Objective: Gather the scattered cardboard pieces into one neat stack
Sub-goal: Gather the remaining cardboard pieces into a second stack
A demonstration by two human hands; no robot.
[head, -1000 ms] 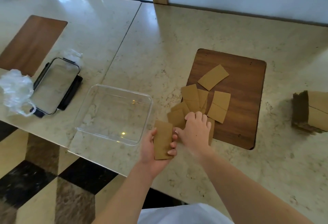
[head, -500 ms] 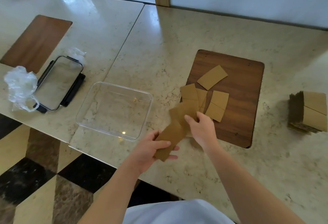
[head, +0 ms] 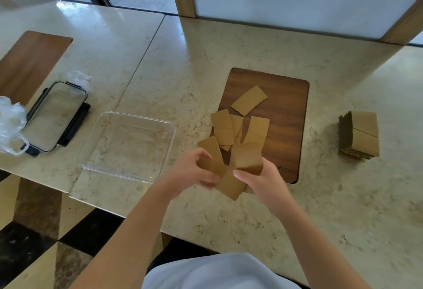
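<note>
Both hands are up over the table edge with cards in them. The left hand (head: 194,169) has its fingers curled round a small sheaf (head: 211,151) that fans out above and below the palm, blurred with motion. The right hand (head: 261,181) pinches another card (head: 247,157), thumb on the near face, right against that sheaf. The step, I'd say, is feeding this card into the left hand's bundle.

The rest of the cards (head: 225,126) lie loose on and beside the wood board (head: 286,115), overlapping at odd angles, with one card (head: 249,100) apart toward the far side. A finished stack (head: 360,134) sits well off to the right on the table (head: 229,55); a clear tray (head: 128,144) stands just left of the hands.

To do it well, I'd lay the new card flat on the sheaf and match one long edge before letting go, since the held ones are already splayed. A loose grip on the left would help them slide square; tapping the bundle's edge on the stone should true it up. Thin card slips easily, so squeezing hard may only bow it. Then take the overlapped ones from the top down, so nothing drags its neighbour off the board
</note>
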